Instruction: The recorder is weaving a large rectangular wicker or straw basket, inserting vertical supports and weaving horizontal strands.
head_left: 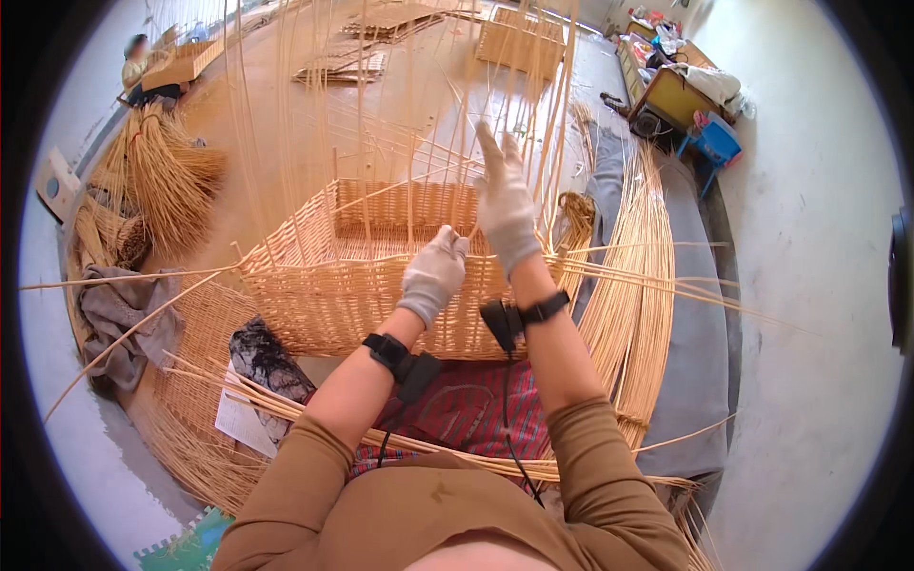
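A rectangular wicker basket (371,309) stands in front of me, its walls woven and long thin stakes rising from its edges. My left hand (435,276), in a pale work glove, is closed at the top of the near wall, pinching a wicker strand there; its fingertips partly hide the strand. To its right my right hand (507,195), gloved too, is raised above the near right part of the basket. Its fingers stretch upward and apart beside the upright stakes (543,143). Loose rod ends stick out sideways at both near corners.
A long bundle of wicker rods (619,305) lies at right on grey cloth (693,381). More bundles (167,181) stand at far left, near a seated person (138,71). A blue stool (714,141) and a cluttered cabinet (676,95) are at far right. Rods cross before my lap.
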Demonstrator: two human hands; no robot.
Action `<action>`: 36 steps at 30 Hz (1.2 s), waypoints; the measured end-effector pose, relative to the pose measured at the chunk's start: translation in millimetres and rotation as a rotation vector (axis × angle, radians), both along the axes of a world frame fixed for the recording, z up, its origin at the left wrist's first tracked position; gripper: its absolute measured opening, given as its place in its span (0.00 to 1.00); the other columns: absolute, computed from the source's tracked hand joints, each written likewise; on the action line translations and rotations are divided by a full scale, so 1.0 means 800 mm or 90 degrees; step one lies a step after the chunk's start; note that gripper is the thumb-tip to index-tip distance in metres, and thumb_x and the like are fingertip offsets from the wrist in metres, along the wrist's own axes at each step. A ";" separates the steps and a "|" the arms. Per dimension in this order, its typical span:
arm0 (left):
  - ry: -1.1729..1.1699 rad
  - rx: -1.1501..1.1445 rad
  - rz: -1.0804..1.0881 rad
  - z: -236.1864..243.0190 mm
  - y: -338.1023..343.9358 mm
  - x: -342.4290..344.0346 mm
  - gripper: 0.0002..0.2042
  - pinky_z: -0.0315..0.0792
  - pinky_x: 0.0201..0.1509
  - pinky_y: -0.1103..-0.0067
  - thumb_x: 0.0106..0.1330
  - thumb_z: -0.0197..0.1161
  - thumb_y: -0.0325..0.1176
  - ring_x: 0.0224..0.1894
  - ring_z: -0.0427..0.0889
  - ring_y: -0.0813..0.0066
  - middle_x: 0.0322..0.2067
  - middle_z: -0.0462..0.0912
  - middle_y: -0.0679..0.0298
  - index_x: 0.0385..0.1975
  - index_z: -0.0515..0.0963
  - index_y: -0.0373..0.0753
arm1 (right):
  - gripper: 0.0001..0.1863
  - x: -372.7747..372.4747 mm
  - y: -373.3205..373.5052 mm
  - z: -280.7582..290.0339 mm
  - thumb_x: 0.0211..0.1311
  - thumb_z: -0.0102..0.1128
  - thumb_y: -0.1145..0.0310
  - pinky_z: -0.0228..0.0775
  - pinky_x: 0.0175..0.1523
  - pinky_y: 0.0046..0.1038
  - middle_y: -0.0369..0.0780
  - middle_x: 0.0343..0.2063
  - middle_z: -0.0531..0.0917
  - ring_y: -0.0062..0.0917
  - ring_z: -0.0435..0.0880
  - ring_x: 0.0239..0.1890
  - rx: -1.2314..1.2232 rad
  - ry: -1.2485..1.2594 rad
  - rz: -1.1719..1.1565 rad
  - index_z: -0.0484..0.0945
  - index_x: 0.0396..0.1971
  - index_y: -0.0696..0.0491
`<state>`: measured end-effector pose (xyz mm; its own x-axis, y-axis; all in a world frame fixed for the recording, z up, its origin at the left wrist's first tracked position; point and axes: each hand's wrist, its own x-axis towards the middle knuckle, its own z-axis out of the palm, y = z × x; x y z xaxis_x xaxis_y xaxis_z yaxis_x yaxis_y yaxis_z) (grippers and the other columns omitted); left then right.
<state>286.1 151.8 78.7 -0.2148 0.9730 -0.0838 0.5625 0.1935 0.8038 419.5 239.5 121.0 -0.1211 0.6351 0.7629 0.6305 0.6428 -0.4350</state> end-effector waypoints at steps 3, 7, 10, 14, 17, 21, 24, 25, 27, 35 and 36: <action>-0.144 -0.108 -0.016 0.027 -0.001 -0.012 0.11 0.83 0.49 0.61 0.81 0.58 0.37 0.43 0.89 0.49 0.36 0.89 0.50 0.57 0.77 0.44 | 0.21 0.041 -0.012 -0.012 0.79 0.58 0.71 0.81 0.49 0.31 0.44 0.43 0.90 0.30 0.90 0.43 -0.115 0.300 0.117 0.71 0.68 0.54; 0.020 0.298 0.115 0.044 -0.021 0.013 0.23 0.85 0.34 0.72 0.74 0.63 0.29 0.34 0.90 0.68 0.50 0.86 0.54 0.68 0.75 0.50 | 0.06 0.151 -0.099 -0.042 0.76 0.64 0.71 0.75 0.27 0.18 0.39 0.38 0.89 0.22 0.89 0.37 -0.435 0.681 0.082 0.78 0.48 0.52; 0.173 0.362 -0.085 0.033 -0.037 0.056 0.36 0.87 0.45 0.63 0.69 0.65 0.26 0.44 0.91 0.50 0.65 0.76 0.45 0.77 0.66 0.63 | 0.05 0.186 -0.087 -0.034 0.77 0.62 0.72 0.73 0.25 0.18 0.42 0.41 0.90 0.23 0.91 0.40 -0.422 0.482 -0.073 0.77 0.48 0.54; 0.286 0.043 -0.185 0.015 -0.009 0.130 0.42 0.86 0.45 0.59 0.72 0.54 0.22 0.41 0.91 0.44 0.67 0.74 0.37 0.81 0.56 0.76 | 0.14 0.171 0.025 -0.022 0.76 0.61 0.72 0.83 0.48 0.27 0.45 0.38 0.88 0.25 0.89 0.42 -0.045 -0.003 -0.035 0.83 0.56 0.57; 0.315 0.021 -0.203 0.008 0.006 0.127 0.41 0.86 0.39 0.60 0.73 0.52 0.21 0.37 0.91 0.47 0.68 0.71 0.32 0.81 0.57 0.75 | 0.18 0.224 0.047 -0.030 0.83 0.52 0.65 0.84 0.48 0.32 0.37 0.28 0.82 0.22 0.84 0.33 -0.080 0.366 0.087 0.76 0.65 0.55; 0.264 0.157 -0.256 0.001 0.000 0.105 0.38 0.86 0.36 0.65 0.75 0.52 0.24 0.32 0.91 0.52 0.66 0.73 0.36 0.80 0.60 0.74 | 0.20 0.284 0.002 -0.019 0.87 0.44 0.65 0.87 0.48 0.37 0.30 0.22 0.75 0.16 0.77 0.26 -0.361 0.698 0.112 0.70 0.70 0.55; 0.330 0.131 -0.262 -0.006 -0.008 0.110 0.35 0.86 0.41 0.64 0.76 0.55 0.30 0.36 0.91 0.53 0.65 0.74 0.40 0.79 0.61 0.74 | 0.20 0.252 -0.076 0.019 0.84 0.46 0.70 0.85 0.47 0.35 0.30 0.23 0.76 0.18 0.77 0.26 -0.292 0.524 0.105 0.72 0.69 0.55; 0.296 0.159 -0.267 -0.009 -0.010 0.119 0.32 0.86 0.46 0.64 0.77 0.57 0.36 0.41 0.90 0.54 0.68 0.74 0.44 0.81 0.61 0.66 | 0.20 0.218 -0.107 0.023 0.82 0.48 0.72 0.84 0.47 0.34 0.30 0.23 0.77 0.18 0.76 0.25 -0.197 0.454 0.100 0.73 0.68 0.56; -0.688 -0.032 -0.176 -0.013 -0.002 0.134 0.31 0.87 0.47 0.66 0.79 0.59 0.38 0.41 0.91 0.60 0.72 0.69 0.46 0.81 0.61 0.56 | 0.22 0.145 -0.148 0.027 0.76 0.54 0.75 0.82 0.57 0.37 0.41 0.37 0.88 0.28 0.87 0.40 -0.129 0.133 0.268 0.74 0.68 0.60; -0.723 0.161 -0.015 -0.024 -0.040 0.049 0.19 0.86 0.44 0.79 0.79 0.65 0.30 0.41 0.91 0.73 0.52 0.87 0.57 0.66 0.77 0.36 | 0.27 0.162 -0.037 0.016 0.62 0.79 0.52 0.79 0.55 0.37 0.44 0.39 0.87 0.37 0.88 0.45 -0.408 -0.048 0.014 0.82 0.53 0.55; -0.714 0.114 0.024 -0.015 -0.037 0.037 0.18 0.86 0.44 0.79 0.78 0.65 0.30 0.41 0.90 0.73 0.48 0.89 0.59 0.65 0.78 0.36 | 0.28 0.171 -0.029 0.008 0.59 0.80 0.49 0.80 0.51 0.37 0.42 0.37 0.87 0.37 0.88 0.44 -0.504 -0.170 -0.035 0.83 0.48 0.54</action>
<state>315.8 122.1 66.4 -0.1360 0.9848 -0.1082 -0.4952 0.0270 0.8683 556.1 216.1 127.2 -0.1882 0.9813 0.0394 0.7982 0.1762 -0.5761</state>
